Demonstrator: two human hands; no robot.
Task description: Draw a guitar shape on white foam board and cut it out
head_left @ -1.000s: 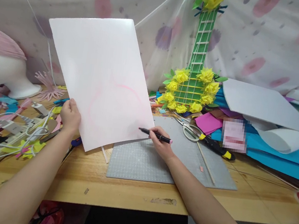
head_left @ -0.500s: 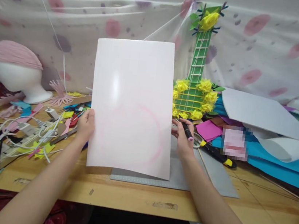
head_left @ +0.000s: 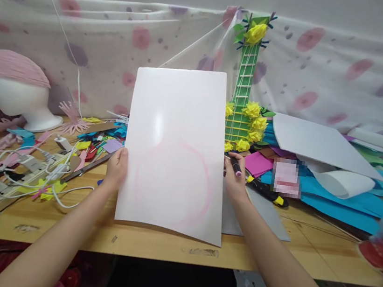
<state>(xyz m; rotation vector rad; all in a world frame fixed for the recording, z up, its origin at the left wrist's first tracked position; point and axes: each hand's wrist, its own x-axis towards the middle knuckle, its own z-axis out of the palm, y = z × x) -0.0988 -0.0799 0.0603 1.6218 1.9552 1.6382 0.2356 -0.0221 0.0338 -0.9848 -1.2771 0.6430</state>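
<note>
A white sheet of stiff board (head_left: 181, 114) stands upright in front of me, with a faint pink curved outline on its lower half. My left hand (head_left: 117, 167) is closed on its left edge, thumb in front and the other fingers hidden behind. At the right edge my right hand (head_left: 234, 177) holds a dark marker (head_left: 235, 164) with a pink end; some of its fingers go behind the board. Behind the board leans a green paper guitar (head_left: 245, 80) with yellow paper flowers, its lower left covered by the board.
A grey cutting mat (head_left: 259, 220) lies partly under the board. Box cutter (head_left: 266, 192), coloured paper (head_left: 341, 208) and white foam sheets (head_left: 325, 144) lie to the right. Cables and a power strip (head_left: 0, 198), scissors (head_left: 85, 168), scraps and a foam head (head_left: 17, 97) fill the left.
The board has shifted right and down in my hands and hides more of the guitar's lower left. The camera view has also turned slightly. Both hands keep their hold.
</note>
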